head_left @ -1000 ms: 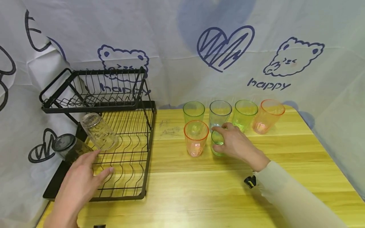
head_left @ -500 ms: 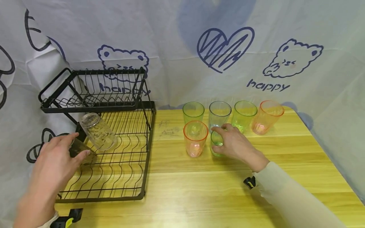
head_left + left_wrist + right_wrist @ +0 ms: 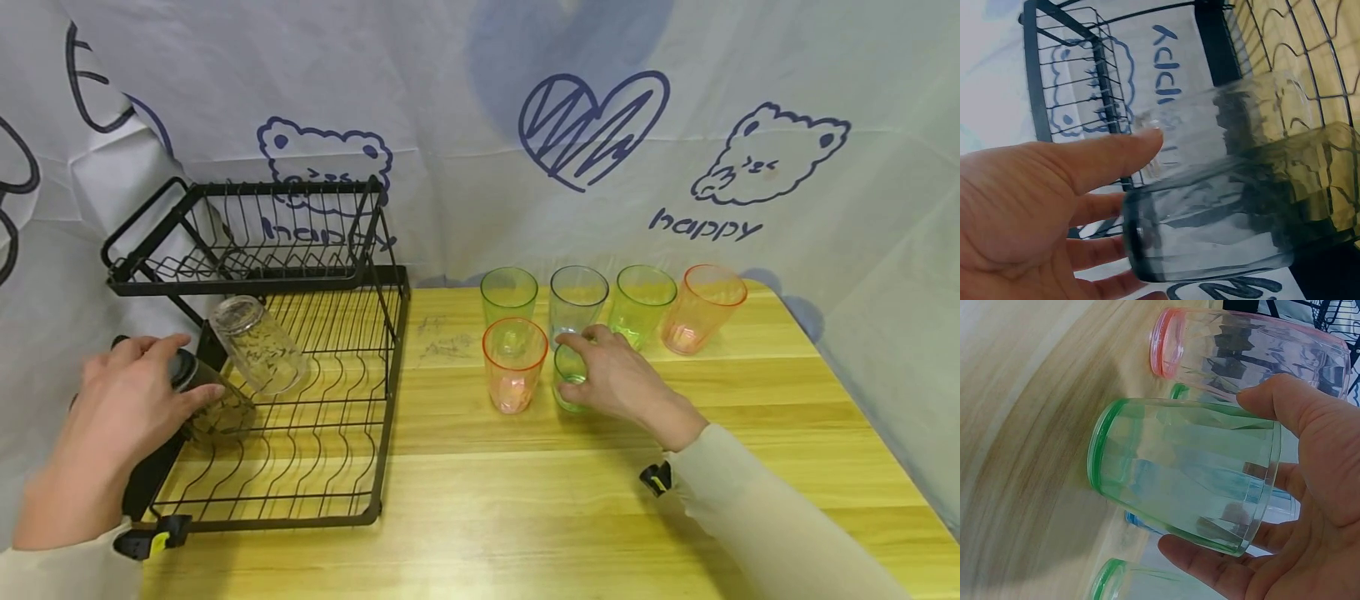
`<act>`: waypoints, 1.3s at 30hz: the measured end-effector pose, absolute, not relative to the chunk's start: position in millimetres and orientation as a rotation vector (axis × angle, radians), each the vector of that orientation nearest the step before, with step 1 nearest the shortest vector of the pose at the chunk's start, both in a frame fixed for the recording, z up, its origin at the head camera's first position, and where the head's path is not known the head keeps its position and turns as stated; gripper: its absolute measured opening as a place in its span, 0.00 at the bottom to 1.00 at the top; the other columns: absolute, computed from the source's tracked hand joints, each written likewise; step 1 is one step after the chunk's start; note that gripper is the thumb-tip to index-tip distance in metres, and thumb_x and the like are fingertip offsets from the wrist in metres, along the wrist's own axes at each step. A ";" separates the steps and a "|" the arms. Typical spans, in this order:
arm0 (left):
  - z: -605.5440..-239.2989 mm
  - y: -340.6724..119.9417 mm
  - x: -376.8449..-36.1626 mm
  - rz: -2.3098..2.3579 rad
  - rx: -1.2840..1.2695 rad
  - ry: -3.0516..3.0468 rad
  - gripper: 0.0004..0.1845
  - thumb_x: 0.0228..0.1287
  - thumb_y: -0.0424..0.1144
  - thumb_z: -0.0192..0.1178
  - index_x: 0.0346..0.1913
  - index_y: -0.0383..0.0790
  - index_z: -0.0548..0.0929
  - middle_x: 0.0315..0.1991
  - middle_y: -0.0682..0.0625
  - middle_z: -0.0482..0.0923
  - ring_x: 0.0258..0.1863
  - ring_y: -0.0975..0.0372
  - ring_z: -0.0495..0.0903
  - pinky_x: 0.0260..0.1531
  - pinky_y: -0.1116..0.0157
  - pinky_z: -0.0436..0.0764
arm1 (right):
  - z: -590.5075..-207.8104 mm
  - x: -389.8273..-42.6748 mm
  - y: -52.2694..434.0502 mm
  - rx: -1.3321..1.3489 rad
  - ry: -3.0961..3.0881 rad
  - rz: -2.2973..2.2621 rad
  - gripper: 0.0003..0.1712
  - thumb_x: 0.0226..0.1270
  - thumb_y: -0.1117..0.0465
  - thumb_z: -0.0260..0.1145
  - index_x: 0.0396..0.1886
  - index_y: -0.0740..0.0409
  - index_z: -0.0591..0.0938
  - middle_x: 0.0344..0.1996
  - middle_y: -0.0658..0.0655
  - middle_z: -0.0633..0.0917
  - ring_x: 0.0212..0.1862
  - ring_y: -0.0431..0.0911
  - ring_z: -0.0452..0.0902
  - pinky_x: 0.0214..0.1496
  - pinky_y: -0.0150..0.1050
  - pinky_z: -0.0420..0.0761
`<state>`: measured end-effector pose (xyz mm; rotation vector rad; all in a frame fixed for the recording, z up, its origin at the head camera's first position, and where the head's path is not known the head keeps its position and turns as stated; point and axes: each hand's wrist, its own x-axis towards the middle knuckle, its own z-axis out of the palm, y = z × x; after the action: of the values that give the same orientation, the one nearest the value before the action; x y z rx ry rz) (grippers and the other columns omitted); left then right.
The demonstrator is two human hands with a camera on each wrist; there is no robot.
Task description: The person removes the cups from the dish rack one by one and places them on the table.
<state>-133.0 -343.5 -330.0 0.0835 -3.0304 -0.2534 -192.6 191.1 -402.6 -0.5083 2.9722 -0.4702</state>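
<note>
My left hand (image 3: 138, 387) is at the raised base of a grey tinted drinking glass (image 3: 1210, 219), which lies tilted, bottom up, in the black dish rack (image 3: 381, 467). The thumb reaches over one side of the base, and the fingers extend behind it. A clear drinking glass (image 3: 262, 350) leans in the rack right beside it. On the table, my right hand (image 3: 618, 375) grips a green drinking glass (image 3: 1185, 475) near its rim, thumb on one side and fingers on the other. The glass stands upright next to an orange-rimmed glass (image 3: 516, 375).
Behind these stand a green glass (image 3: 510, 292), a blue glass (image 3: 579, 296), a yellow-green glass (image 3: 645, 300) and a pink-orange glass (image 3: 705, 308) in a row. The rack's upper tier (image 3: 247, 287) overhangs its back part. A printed cloth (image 3: 465, 167) hangs behind the wooden table (image 3: 480, 517).
My left hand has moved left from over the rack's front wires to the grey glass's base. My right hand has stayed on the green glass.
</note>
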 end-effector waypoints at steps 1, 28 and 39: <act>-331.0 -345.1 -134.7 -0.252 0.097 -3.054 0.44 0.66 0.47 0.72 0.74 0.24 0.65 0.66 0.16 0.61 0.65 0.23 0.57 0.65 0.27 0.56 | -402.7 -192.7 191.1 -0.507 2.972 -0.470 0.42 0.64 0.47 0.71 0.77 0.49 0.73 0.68 0.71 0.74 0.60 0.70 0.76 0.50 0.62 0.86; -329.6 -351.5 -140.1 -0.319 0.197 -3.278 0.48 0.66 0.43 0.72 0.77 0.29 0.55 0.65 0.10 0.50 0.55 0.17 0.62 0.47 0.22 0.70 | -404.2 -195.3 192.2 -0.495 2.968 -0.476 0.42 0.62 0.47 0.73 0.77 0.49 0.74 0.67 0.70 0.75 0.61 0.70 0.76 0.53 0.65 0.86; -328.4 -349.5 -139.9 -0.267 0.249 -3.284 0.43 0.64 0.40 0.74 0.72 0.27 0.59 0.61 0.11 0.54 0.50 0.20 0.68 0.43 0.27 0.74 | -404.3 -195.2 192.4 -0.503 2.971 -0.476 0.43 0.63 0.47 0.72 0.77 0.49 0.74 0.68 0.70 0.75 0.62 0.71 0.76 0.53 0.65 0.85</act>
<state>-139.9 -349.5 -328.4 0.2490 -3.2835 -0.2665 -195.2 192.4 -404.3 -0.5032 2.9708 -0.4760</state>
